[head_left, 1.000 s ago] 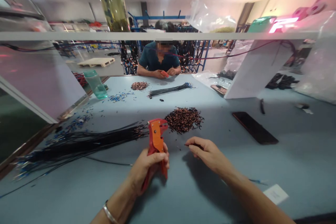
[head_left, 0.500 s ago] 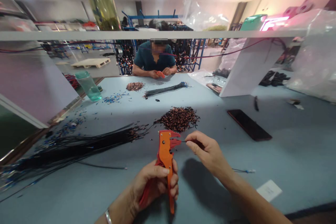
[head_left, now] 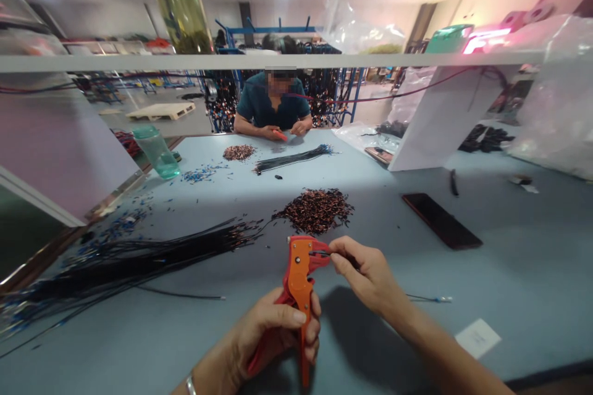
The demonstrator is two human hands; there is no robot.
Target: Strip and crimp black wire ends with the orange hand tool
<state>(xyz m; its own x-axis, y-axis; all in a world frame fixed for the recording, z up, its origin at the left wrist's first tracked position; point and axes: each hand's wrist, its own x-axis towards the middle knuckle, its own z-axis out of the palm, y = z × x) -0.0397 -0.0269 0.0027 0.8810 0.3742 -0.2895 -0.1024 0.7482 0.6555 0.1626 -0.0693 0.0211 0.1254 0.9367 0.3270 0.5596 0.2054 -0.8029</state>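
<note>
My left hand (head_left: 290, 324) is wrapped round the handles of an orange and red wire stripper (head_left: 301, 281), held upright with its jaws pointing right. Between thumb and forefinger, my right hand (head_left: 364, 265) pinches a thin black wire (head_left: 326, 253), whose end lies between the red jaws. The wire's far end, with a blue and clear tip, comes out past my right wrist. Just beyond the tool is a pile of short black and copper-coloured scraps (head_left: 317, 211). To the left lies a long bundle of black wires (head_left: 157, 259) with bared copper ends.
A dark phone (head_left: 440, 219) and a white paper slip (head_left: 478, 338) lie on the right. Overhead, a white shelf (head_left: 287, 62) spans the table. Opposite, a person (head_left: 273, 102) holds a red-orange tool. A green bottle (head_left: 156, 151) stands at the back left.
The wire stripper has shifted slightly right and down, and its jaws now meet my right fingertips. The wire has gone deeper between the jaws. Across the table, the person's hands have moved a little.
</note>
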